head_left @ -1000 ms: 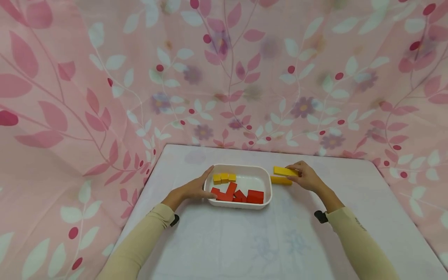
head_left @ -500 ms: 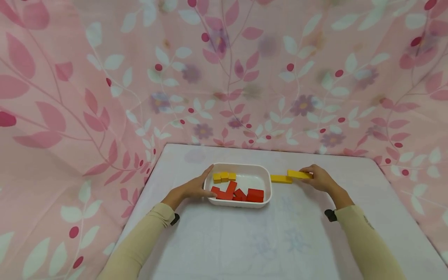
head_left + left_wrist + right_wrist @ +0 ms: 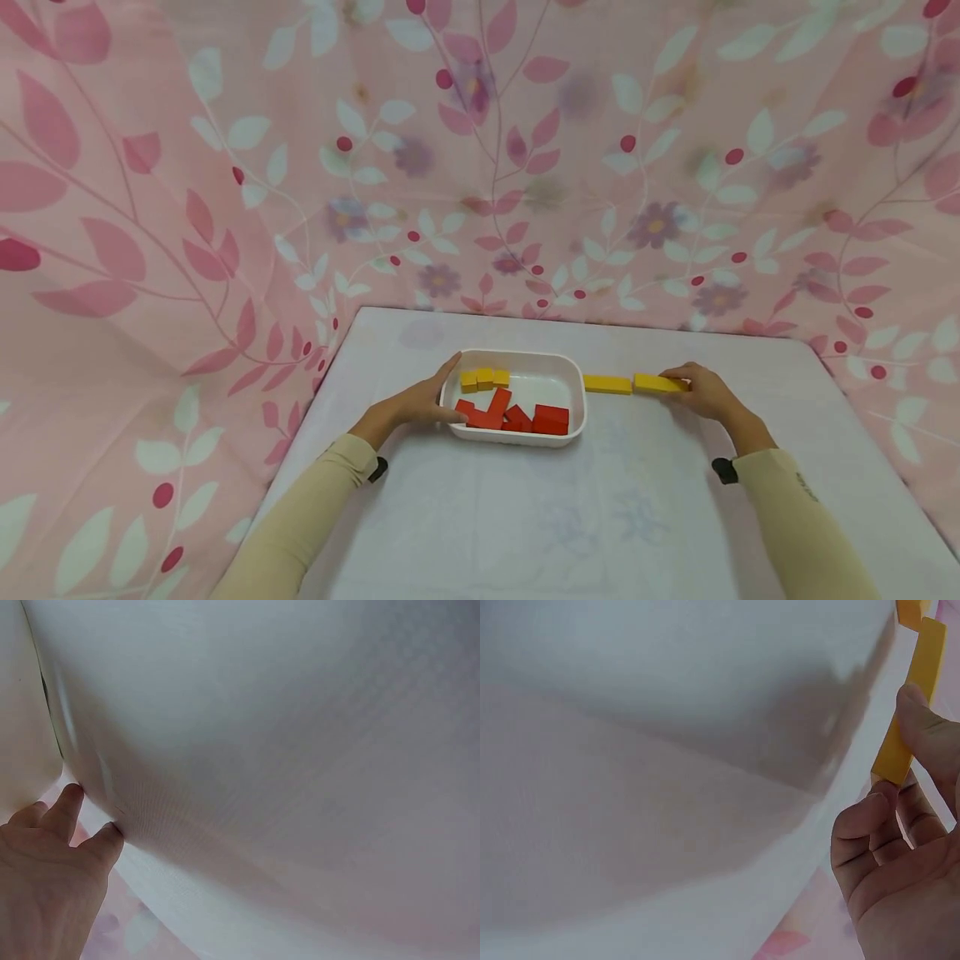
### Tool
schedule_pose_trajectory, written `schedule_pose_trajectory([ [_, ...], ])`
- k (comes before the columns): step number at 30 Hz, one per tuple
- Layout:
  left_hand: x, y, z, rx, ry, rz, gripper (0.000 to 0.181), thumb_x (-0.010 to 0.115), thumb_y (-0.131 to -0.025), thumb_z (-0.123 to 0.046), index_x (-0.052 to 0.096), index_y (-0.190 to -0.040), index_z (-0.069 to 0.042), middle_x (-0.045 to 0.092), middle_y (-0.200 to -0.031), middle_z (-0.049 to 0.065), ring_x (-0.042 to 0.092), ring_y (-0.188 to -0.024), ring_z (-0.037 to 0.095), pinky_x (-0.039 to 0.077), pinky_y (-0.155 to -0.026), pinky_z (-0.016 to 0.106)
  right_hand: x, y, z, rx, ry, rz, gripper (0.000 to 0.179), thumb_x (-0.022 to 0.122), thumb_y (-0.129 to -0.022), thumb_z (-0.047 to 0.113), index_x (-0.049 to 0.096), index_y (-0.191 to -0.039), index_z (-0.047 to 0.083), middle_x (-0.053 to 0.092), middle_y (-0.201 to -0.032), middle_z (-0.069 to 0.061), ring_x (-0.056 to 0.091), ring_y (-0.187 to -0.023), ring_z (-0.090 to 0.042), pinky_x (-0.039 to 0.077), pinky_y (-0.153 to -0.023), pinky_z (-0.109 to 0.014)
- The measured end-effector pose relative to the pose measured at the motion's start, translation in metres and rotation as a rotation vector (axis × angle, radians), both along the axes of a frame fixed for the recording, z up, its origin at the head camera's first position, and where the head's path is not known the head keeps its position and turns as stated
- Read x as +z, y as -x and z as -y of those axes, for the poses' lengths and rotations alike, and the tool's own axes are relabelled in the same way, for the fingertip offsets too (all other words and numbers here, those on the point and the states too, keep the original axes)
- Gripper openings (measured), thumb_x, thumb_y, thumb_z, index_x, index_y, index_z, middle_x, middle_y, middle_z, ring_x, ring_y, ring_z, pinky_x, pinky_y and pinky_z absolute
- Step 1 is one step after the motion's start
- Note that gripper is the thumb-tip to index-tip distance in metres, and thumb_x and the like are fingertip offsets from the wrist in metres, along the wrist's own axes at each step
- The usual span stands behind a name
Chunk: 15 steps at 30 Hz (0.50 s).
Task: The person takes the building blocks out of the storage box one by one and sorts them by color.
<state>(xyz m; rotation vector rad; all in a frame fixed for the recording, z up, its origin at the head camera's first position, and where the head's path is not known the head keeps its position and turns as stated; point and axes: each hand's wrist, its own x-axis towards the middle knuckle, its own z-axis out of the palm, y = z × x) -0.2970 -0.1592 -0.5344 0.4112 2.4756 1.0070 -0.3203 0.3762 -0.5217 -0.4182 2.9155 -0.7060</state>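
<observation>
A white plastic tray (image 3: 517, 440) stands on the table. My left hand (image 3: 408, 404) holds its left end, thumb at the front rim and fingers at the back corner. In the left wrist view the left hand (image 3: 56, 862) is partly cut off by the frame edge. My right hand (image 3: 708, 393) pinches a long yellow block (image 3: 658, 383) between thumb and fingers. In the right wrist view the yellow block (image 3: 911, 712) points away from the palm. A second long yellow block (image 3: 607, 384) lies between the tray and the held one, nearly in line with a small gap.
Inside the tray, small yellow cubes (image 3: 485, 379) sit along the back left and several red blocks (image 3: 551, 420) lie along the front. A white cloth (image 3: 570, 517) covers the table. Pink floral fabric (image 3: 525, 167) hangs behind and beside it.
My right hand has moved right and lowered the yellow block from above the other one to beyond its right end. The left hand and tray have stayed put.
</observation>
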Motion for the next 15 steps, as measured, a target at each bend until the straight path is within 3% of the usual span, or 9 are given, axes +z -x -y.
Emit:
schedule_pose_trajectory([
  [7, -0.002, -0.001, 0.000, 0.001, -0.008, 0.004, 0.120, 0.080, -0.072, -0.058, -0.004, -0.156, -0.045, 0.010, -0.167, 0.003, 0.027, -0.148, 0.032, 0.025, -0.117, 0.060, -0.013, 0.001, -0.001, 0.005, -0.014, 0.052, 0.041, 0.074, -0.087, 0.020, 0.067, -0.123, 0.001, 0.061, -0.114, -0.025, 0.057, -0.098, -0.037, 0.047, -0.090, -0.061],
  [15, 0.000, -0.001, 0.001, 0.007, -0.003, -0.004, 0.119, 0.080, -0.073, -0.057, -0.004, -0.156, -0.046, 0.011, -0.167, 0.003, 0.028, -0.147, 0.032, 0.025, -0.117, 0.060, -0.018, 0.003, 0.004, 0.006, -0.021, 0.039, 0.041, 0.074, -0.087, 0.017, 0.067, -0.125, 0.002, 0.059, -0.111, -0.025, 0.052, -0.093, -0.032, 0.048, -0.084, -0.053],
])
